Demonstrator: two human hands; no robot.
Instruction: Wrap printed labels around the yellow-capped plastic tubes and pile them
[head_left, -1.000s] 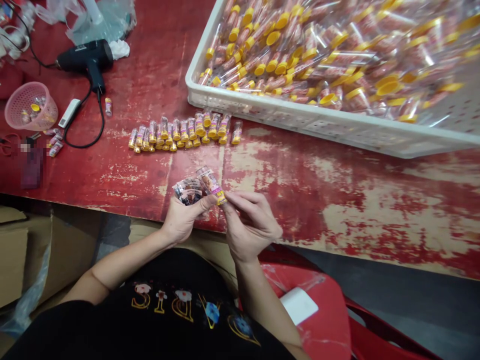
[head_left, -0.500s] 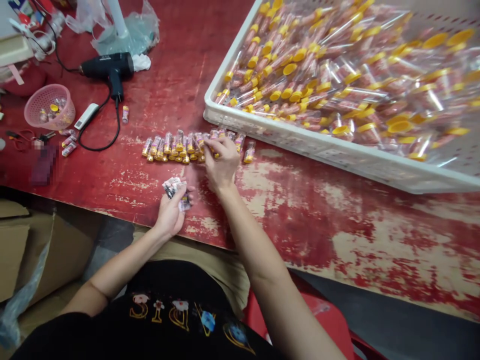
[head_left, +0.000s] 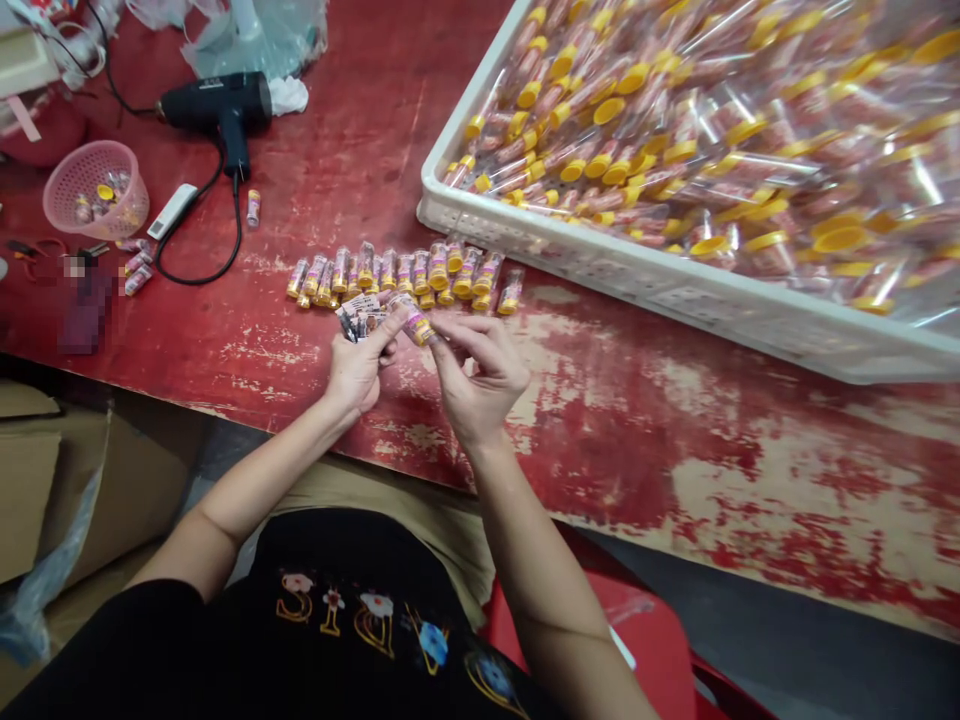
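My left hand (head_left: pixel 355 372) is closed on a fanned stack of small printed labels (head_left: pixel 361 312), with the thumb on top. Between my two hands lies a small clear tube (head_left: pixel 415 322) with a yellow cap and a printed wrap. My right hand (head_left: pixel 484 375) pinches its capped end between thumb and fingers, while the left thumb is at its other end. Just beyond the hands, a row of similar small tubes (head_left: pixel 405 270) lies on the red table (head_left: pixel 360 160), some stacked over others. One tube (head_left: pixel 511 291) rests at the row's right end.
A large white crate (head_left: pixel 637 290) full of yellow-capped tubes fills the right side. To the left are a black heat gun (head_left: pixel 217 105) with a looped cable, a pink basket (head_left: pixel 96 200) and a white box cutter-like object (head_left: pixel 172 210). Cardboard boxes (head_left: pixel 135 480) stand below the table edge.
My right hand has come back from the row with a tube and brought it to the left hand. The left hand has moved slightly up and right with the labels.
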